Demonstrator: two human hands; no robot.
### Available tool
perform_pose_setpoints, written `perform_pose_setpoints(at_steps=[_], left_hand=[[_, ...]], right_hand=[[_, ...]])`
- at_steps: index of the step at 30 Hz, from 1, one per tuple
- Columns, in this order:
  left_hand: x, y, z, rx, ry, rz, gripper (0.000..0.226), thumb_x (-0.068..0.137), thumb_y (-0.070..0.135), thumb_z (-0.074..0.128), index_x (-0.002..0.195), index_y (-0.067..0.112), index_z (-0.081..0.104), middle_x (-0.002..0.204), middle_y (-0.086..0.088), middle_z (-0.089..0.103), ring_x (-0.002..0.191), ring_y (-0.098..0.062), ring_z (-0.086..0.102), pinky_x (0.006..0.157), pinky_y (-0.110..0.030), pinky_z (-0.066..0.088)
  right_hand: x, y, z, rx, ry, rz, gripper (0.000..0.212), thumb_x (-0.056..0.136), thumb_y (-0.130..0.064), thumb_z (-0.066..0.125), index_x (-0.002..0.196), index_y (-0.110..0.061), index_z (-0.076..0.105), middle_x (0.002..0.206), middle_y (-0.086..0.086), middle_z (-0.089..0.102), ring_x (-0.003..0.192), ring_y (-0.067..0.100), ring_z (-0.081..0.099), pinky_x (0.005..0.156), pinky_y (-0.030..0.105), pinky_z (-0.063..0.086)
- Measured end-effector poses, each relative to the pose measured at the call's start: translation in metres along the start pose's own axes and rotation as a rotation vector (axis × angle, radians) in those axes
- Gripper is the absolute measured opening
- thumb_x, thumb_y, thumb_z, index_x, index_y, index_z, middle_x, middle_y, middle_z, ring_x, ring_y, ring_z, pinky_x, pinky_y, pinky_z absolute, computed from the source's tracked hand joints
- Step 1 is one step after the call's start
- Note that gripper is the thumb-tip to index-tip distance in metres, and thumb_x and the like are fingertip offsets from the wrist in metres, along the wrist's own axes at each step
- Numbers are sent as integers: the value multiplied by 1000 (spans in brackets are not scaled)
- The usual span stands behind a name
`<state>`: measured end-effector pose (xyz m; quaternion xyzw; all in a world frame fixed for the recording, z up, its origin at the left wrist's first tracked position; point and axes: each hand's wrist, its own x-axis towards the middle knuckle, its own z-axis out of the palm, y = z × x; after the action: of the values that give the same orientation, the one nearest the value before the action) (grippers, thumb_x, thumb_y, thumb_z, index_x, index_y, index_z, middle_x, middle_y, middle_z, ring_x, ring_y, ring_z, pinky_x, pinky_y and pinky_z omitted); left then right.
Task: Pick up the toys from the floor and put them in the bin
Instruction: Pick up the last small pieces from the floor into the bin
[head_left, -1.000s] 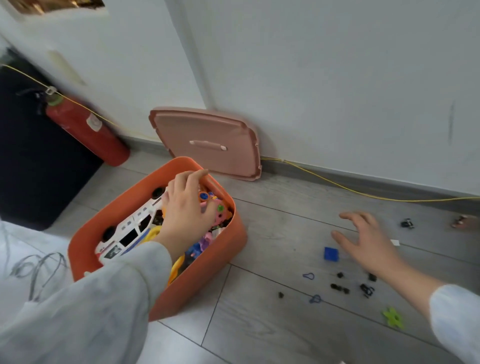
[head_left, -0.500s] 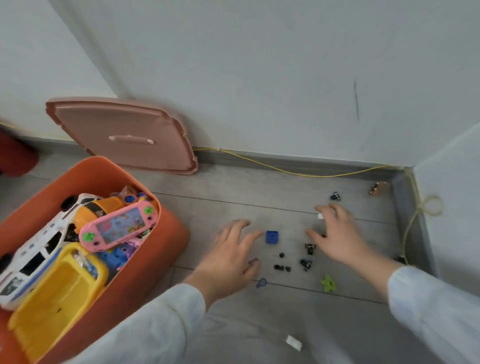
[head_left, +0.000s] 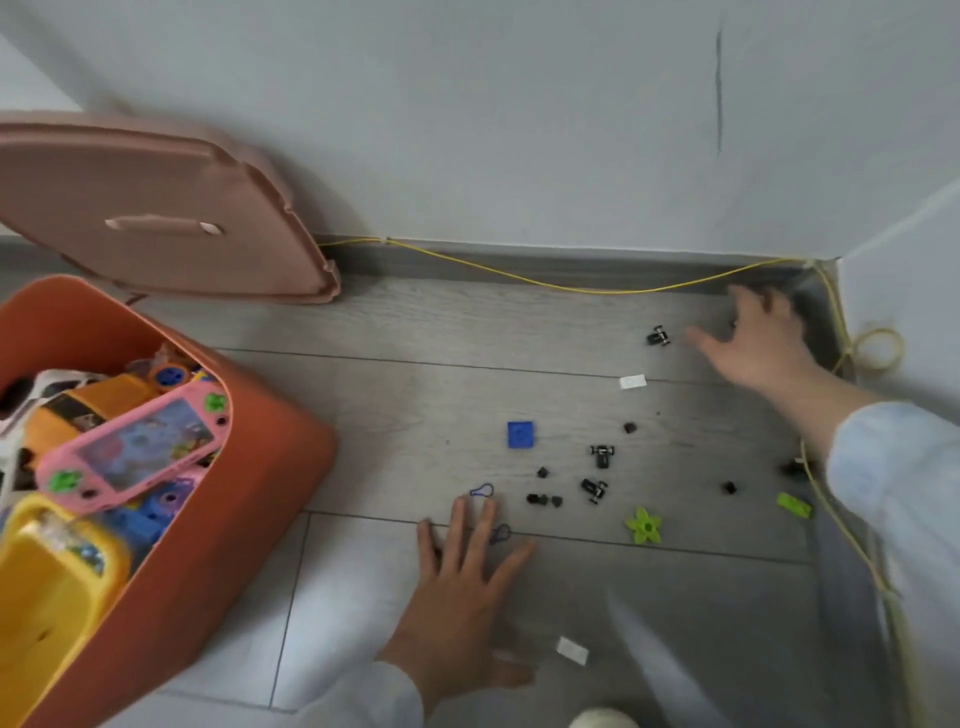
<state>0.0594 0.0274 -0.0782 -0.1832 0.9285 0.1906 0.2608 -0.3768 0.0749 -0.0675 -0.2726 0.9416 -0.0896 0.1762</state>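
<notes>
Left hand (head_left: 462, 587) palm-down on floor (head_left: 415, 395), splayed, empty, beside blue loop (head_left: 481, 490). Right hand (head_left: 753, 343) wide open, empty, near floor's far right corner. Blue brick (head_left: 520, 434), green flower (head_left: 643, 526), black bits (head_left: 601, 454) mid-floor; orange bin (head_left: 260, 467) at left edge

One orange bin (head_left: 270, 467), one pink lid (head_left: 156, 208). On the floor (head_left: 467, 322): one blue brick (head_left: 520, 434), one green flower (head_left: 643, 526), one green piece (head_left: 793, 504), two white tiles (head_left: 632, 382), two blue loops (head_left: 481, 490), three black wheel sets (head_left: 602, 454), at least five small black bits (head_left: 630, 427).
</notes>
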Motion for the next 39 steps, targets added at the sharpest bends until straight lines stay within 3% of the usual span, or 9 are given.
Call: perform_pose_setpoints(at_steps=[6, 10, 15, 18, 22, 25, 29, 34, 39], left_hand=[[8, 3, 20, 27, 84, -27, 120, 52, 90, 51, 154, 33, 22, 164, -23, -4, 149, -50, -5, 106, -80, 12], [29, -2, 16, 30, 181, 34, 112, 65, 90, 49, 157, 33, 18, 164, -23, -6, 150, -45, -8, 112, -73, 13], [71, -15, -7, 26, 305, 4, 100, 75, 81, 48, 156, 31, 19, 164, -24, -4, 151, -42, -6, 117, -66, 11], [93, -14, -16, -51, 389, -31, 80, 87, 66, 51, 153, 27, 29, 163, -26, 8, 150, -45, 4, 118, -64, 14], [103, -18, -29, -159, 459, -56, 63, 98, 43, 49, 154, 25, 26, 165, -20, 2, 151, -41, -7, 120, -61, 11], [97, -26, -33, -163, 443, 1, 60, 98, 41, 44, 154, 30, 23, 167, -10, -3, 151, -39, -13, 118, -65, 4], [90, -33, -34, -149, 437, -33, 62, 98, 44, 47, 154, 31, 22, 167, -8, -3, 151, -39, -12, 117, -67, 2], [80, -33, -21, -112, 407, -59, 69, 94, 53, 48, 154, 26, 27, 166, -15, 2, 150, -45, -8, 116, -69, 9], [73, -19, -18, -106, 383, 35, 97, 80, 80, 46, 156, 31, 13, 166, -17, -5, 150, -44, -13, 117, -68, 4]], right_hand=[[10, -5, 17, -44, -19, -36, 86, 85, -66, 59, 149, -15, 33, 148, 29, 36, 142, 43, 27, 118, 48, 24], [-29, -30, 51, 6, 12, -282, 82, 80, -69, 47, 137, -11, 50, 137, 22, 49, 133, 41, 39, 115, 48, 29], [-92, -42, 86, -46, 26, -693, 60, 85, -57, 58, 127, -14, 62, 133, 16, 56, 133, 39, 42, 115, 49, 32], [-123, -39, 87, 1, -65, -818, 59, 90, -54, 57, 134, -15, 59, 144, 15, 49, 141, 33, 37, 115, 48, 33], [-157, -24, 77, -129, -160, -946, 89, 82, -76, 49, 151, -19, 38, 162, 18, 21, 152, 34, 13, 121, 51, 22], [-193, -13, 88, -298, -213, -1045, 109, 69, -94, 42, 153, -26, 32, 164, 21, 13, 152, 40, 5, 117, 68, 10], [-229, -10, 125, -484, -210, -1202, 104, 72, -90, 42, 155, -32, 25, 165, 17, 7, 152, 41, 2, 110, 75, 7], [-207, -24, 123, -408, 2, -957, 76, 89, -66, 51, 153, -29, 35, 165, 17, 12, 152, 39, 7, 108, 75, 19], [-188, -17, 103, -237, 118, -539, 67, 96, -54, 43, 155, -28, 26, 165, 16, 11, 153, 36, 4, 117, 67, 10]])
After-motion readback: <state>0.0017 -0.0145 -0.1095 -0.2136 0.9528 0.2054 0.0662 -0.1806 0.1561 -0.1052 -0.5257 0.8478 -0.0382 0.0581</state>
